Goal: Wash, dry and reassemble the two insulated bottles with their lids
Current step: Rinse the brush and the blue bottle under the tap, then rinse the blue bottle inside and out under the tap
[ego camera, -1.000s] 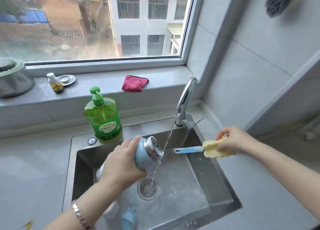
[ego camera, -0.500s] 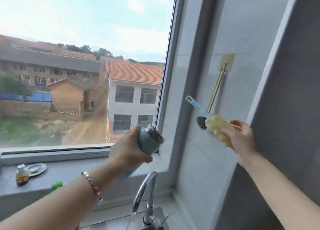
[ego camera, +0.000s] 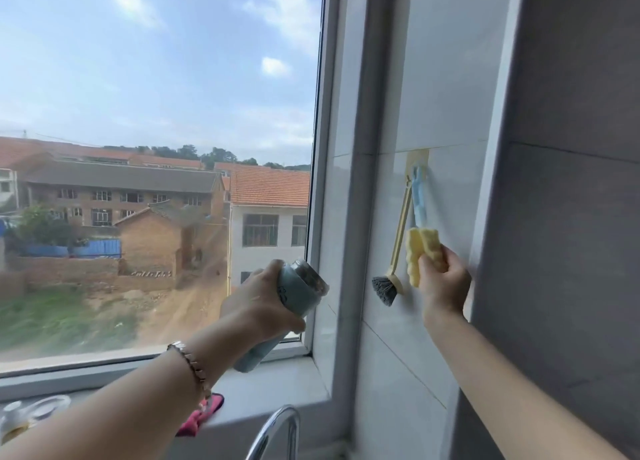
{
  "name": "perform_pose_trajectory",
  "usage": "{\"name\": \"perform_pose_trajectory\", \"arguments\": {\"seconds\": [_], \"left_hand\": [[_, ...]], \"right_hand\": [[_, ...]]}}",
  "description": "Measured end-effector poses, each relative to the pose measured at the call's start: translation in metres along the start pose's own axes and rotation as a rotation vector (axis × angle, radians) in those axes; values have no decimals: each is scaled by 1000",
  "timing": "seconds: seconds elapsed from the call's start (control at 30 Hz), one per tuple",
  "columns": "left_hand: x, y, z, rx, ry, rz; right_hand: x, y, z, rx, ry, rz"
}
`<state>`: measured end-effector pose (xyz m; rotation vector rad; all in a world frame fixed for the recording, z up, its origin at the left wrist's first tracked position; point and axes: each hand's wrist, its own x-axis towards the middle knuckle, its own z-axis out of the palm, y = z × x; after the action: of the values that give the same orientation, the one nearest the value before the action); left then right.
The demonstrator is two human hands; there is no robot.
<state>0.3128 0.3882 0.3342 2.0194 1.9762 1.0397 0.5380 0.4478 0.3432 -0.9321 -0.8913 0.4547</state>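
My left hand (ego camera: 263, 307) is wrapped round the bottle (ego camera: 294, 297), fingers curled over its pale blue body just below the neck. The bottle is tilted, its steel mouth up and toward my right hand, and its base sticks out under my palm, above the sill (ego camera: 277, 387). It has no lid on. A bracelet (ego camera: 190, 359) sits on that wrist.

My right hand (ego camera: 443, 283) is raised, well apart from the left, and squeezes the yellow sponge (ego camera: 420, 248) of the bottle brush. The sponge stands out above my fingers, and the brush's blue handle (ego camera: 418, 200) runs straight up from it against the tiled wall. The handle's tip reaches the hook (ego camera: 417, 158) above my hand; the picture is blurred there, so I cannot tell whether it is caught on the hook or only touching it.

Just left of my right hand a dish brush (ego camera: 385, 288) hangs from the same hook, its yellow handle slanting down and its grey bristles level with my knuckles, between my two hands.

Below my left forearm a red cloth (ego camera: 204, 414) lies on the sill, partly hidden by the arm. The curved top of the tap (ego camera: 277, 428) shows lower down, between my arms.
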Motion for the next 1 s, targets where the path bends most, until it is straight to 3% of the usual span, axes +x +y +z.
{"name": "perform_pose_trajectory", "arguments": {"seconds": [0.3,0.53,0.77,0.9,1.0], "left_hand": [[-6,-10,8,36,-15,3],[-11,-26,3,44,-21,-36],[-12,-43,6,44,-31,-29],[-12,-49,8,47,-44,-18],[-20,-55,10,9,-49,-13]], "right_hand": [[5,-2,11,-16,13,52],[-8,5,10,-102,51,-64],[-7,17,16,-122,118,47],[-12,33,13,-175,73,115],[-21,53,4,-236,-71,214]]}}
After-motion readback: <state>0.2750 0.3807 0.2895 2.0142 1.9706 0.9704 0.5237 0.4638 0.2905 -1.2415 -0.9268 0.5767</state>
